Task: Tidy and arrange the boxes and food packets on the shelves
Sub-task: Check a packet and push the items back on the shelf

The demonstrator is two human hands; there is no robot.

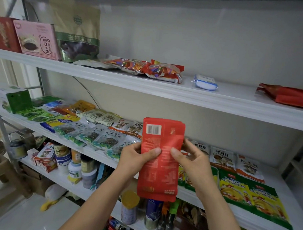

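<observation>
Red food packets (160, 160), a thin stack with its edges slightly fanned at top and bottom, are held upright in front of the middle shelf (293, 199) of a white storage rack. The barcode and fine print face the person.

At the far left of the upper shelf (165, 91) stand a pink box (37, 40) and a brown-and-green pouch (78, 33). Foil-wrapped bags (149, 69) lie flat further along. One level down, a green box (17, 98) sits at the left end beside rows of flat packets (94, 135).

The left hand (136, 157) grips the stack's left edge about halfway up. Its thumb is pressed flat on the printed face and its fingers (136, 146) curl round the edge to the back. The forearm rises from the lower left.

The right hand (192, 161) grips the opposite edge at the same height, thumb on the front and the other digits wrapped behind. Its wrist is angled inward and its forearm comes up from the lower right.

Just right of that hand, green-and-yellow packets (248, 193) lie overlapping on the middle shelf. Jars and tins (75, 165) crowd the lower shelf (57, 176) beneath.
</observation>
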